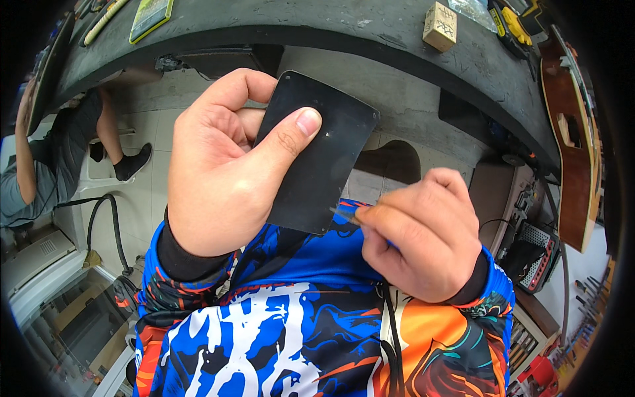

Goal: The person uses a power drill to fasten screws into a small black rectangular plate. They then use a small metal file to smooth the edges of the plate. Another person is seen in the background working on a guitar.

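A flat black rectangular plate (316, 172) with rounded corners and small holes near them is tilted up in front of my chest. My left hand (225, 155) grips it along its left side, thumb pressed on its face and fingers behind. Between the thumb and fingers of my right hand (423, 238) is a thin grey pointed strip (345, 215), smeared by motion. Its tip lies at the plate's lower right edge; whether it touches cannot be made out. My right fingers hide the rest of the strip.
A dark workbench (317, 26) curves across the far side, bearing a wooden block (440, 28) and a yellow-edged flat case (151, 18). A brown guitar body (572, 159) stands at the right. Another person (53, 159) sits at the left, near a black hose (114, 228).
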Demonstrator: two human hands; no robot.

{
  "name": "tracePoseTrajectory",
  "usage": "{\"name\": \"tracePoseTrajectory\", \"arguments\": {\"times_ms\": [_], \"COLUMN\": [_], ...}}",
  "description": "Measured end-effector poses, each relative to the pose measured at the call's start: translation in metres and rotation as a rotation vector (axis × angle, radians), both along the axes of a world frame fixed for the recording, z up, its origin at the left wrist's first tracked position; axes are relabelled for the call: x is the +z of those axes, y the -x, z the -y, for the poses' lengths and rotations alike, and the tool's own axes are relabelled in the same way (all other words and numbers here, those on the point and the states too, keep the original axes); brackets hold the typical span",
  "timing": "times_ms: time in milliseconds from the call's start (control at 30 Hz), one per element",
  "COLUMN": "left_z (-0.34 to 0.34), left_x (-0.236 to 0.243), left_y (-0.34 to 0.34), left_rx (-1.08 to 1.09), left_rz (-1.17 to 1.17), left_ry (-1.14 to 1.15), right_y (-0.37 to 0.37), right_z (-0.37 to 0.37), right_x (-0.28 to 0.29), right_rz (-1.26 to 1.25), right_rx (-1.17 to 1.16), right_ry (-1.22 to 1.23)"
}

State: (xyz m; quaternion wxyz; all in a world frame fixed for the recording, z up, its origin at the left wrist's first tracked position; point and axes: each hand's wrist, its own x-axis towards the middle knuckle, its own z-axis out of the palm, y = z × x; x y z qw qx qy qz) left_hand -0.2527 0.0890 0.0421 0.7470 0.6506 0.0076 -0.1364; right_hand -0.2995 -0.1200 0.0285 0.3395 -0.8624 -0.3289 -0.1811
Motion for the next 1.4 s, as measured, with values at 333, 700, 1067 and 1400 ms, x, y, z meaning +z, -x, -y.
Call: {"name": "tracePoseTrajectory", "arguments": {"times_ms": [333, 700, 1067, 1400], "left_z": [-0.002, -0.002, -0.004, -0.004], "left_x": [0.0, -0.001, -0.002, 0.001], "left_y": [-0.002, -0.001, -0.002, 0.001], "left_rx": [-0.001, 0.011, 0.02, -0.001], "left_rz": [-0.01, 0.004, -0.019, -0.067], "left_ry": [-0.01, -0.009, 0.013, 0.058], "right_y": [0.004, 0.0, 0.011, -0.028], "right_z": [-0.006, -0.005, -0.007, 0.02], "right_x": [-0.012, -0.008, -0.01, -0.002], "right_rz": [0.037, 0.035, -0.004, 0.184], "right_rx": [0.031, -0.009, 0.124, -0.074], "right_ry": [-0.019, -0.003, -0.008, 0.071]}}
